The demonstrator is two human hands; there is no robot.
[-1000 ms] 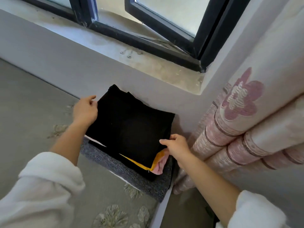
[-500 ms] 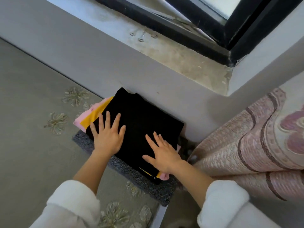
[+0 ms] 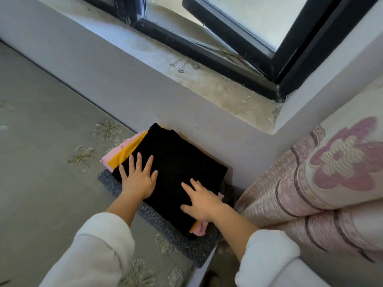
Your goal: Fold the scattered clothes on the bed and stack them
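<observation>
A stack of folded clothes sits in the bed's corner against the wall. A folded black garment point(image 3: 178, 162) lies on top. Under it show edges of a yellow piece point(image 3: 130, 152) and a pink piece point(image 3: 116, 154), and a grey knitted garment point(image 3: 186, 243) forms the bottom layer. My left hand point(image 3: 138, 179) lies flat with spread fingers on the left part of the black garment. My right hand point(image 3: 201, 199) presses flat on its right front part, fingers straight.
The grey bed cover point(image 3: 41, 162) with embroidered flowers stretches to the left. A wall and dusty window sill point(image 3: 217, 85) with small metal keys point(image 3: 182, 68) rise behind the stack. A pink flowered curtain point(image 3: 321, 183) hangs close on the right. The bed edge point(image 3: 199, 272) runs beside the stack.
A second ago both hands held the black garment by its edges. They then set it on the stack and now lie flat on top of it.
</observation>
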